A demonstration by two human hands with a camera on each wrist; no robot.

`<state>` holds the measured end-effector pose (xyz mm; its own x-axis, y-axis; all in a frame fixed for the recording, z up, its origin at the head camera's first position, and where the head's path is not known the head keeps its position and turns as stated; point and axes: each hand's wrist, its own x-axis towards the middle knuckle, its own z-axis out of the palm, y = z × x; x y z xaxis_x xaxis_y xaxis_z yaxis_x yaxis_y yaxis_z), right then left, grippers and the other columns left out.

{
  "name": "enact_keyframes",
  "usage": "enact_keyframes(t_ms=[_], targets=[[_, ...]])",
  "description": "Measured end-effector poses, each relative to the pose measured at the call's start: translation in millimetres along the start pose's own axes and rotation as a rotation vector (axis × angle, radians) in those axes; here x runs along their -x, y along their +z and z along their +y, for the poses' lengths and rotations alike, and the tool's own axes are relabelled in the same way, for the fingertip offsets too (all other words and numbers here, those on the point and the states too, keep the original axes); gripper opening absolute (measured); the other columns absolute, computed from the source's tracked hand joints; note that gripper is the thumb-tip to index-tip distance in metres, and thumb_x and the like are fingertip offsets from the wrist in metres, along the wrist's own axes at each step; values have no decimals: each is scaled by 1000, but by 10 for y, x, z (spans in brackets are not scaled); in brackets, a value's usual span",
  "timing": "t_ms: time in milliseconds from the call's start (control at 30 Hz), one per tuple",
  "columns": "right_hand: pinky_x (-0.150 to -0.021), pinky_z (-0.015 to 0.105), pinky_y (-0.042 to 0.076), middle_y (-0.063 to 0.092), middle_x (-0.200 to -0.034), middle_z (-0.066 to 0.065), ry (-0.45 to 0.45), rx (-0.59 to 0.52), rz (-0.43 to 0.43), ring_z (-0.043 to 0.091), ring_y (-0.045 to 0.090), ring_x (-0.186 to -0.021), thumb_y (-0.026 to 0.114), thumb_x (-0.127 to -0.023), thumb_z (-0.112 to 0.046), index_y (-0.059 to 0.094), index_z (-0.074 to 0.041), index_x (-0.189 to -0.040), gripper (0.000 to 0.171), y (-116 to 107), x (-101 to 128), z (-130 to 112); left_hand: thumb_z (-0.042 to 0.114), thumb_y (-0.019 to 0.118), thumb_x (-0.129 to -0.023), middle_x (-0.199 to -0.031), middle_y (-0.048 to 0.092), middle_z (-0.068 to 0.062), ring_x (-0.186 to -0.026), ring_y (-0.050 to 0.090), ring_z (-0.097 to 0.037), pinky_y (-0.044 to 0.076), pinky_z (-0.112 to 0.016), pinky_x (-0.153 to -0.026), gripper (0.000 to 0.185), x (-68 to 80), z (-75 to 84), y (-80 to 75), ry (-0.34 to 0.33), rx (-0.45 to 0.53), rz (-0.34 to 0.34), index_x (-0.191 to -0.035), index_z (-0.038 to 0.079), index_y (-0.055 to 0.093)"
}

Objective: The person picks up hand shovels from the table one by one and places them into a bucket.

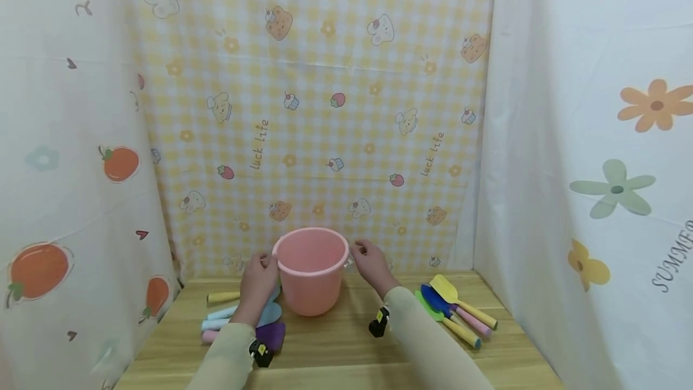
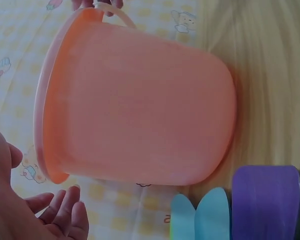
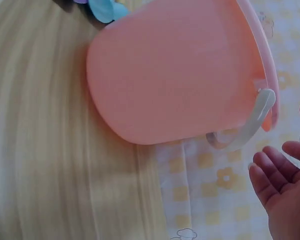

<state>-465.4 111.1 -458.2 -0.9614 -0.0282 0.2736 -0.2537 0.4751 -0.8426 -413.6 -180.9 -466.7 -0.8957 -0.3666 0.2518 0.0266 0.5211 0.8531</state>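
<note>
A pink plastic bucket [image 1: 311, 290] stands upright on the wooden table, mouth up, close to the checked cloth behind. On its right side a white handle [image 3: 257, 117] hangs down behind the rim. My left hand [image 1: 257, 287] is at the bucket's left, fingers loosely bent; the left wrist view shows a gap between fingertips and rim. On the other side my right hand [image 1: 373, 266] is raised beside the rim, its fingers [image 3: 270, 172] relaxed and apart from the bucket. Neither hand holds anything.
Several toy shovels lie left of the bucket, partly behind my left forearm, among them a purple one [image 1: 273, 336] and light blue ones [image 2: 212, 212]. At the right lie a yellow shovel [image 1: 444, 289], a blue one [image 1: 433, 298] and a green one [image 1: 426, 306]. Patterned cloths enclose the table.
</note>
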Motion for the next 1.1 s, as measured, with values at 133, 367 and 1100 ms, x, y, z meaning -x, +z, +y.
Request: enact_keyframes(t_ms=[133,367,1100], targets=[[-101,55,59,70,-136,19,45,-46,-25,35,68,-122,60,-114,-41,60,-2,-156,57,57,-103,-11,42,47,-114,-143,62,-32,-137,55,-52,42,-65,-116,66,-48,15,24,-40,45,-20,-156,-9,49],[-96,47,60,71,-133,20,74,-118,-90,27,70,-111,57,-113,-29,55,3,-159,56,171,-225,-9,39,43,-114,-154,55,-33,-145,49,-52,38,-63,-121,65,-153,-24,94,-107,119,-55,-160,-7,46],[-75,35,58,74,-110,24,76,-226,-107,13,63,-79,56,-110,-14,70,2,-145,41,231,-256,-20,19,43,-112,-90,65,-9,-75,62,-15,56,-31,-72,53,-238,-28,120,-123,384,-150,-155,-10,54]])
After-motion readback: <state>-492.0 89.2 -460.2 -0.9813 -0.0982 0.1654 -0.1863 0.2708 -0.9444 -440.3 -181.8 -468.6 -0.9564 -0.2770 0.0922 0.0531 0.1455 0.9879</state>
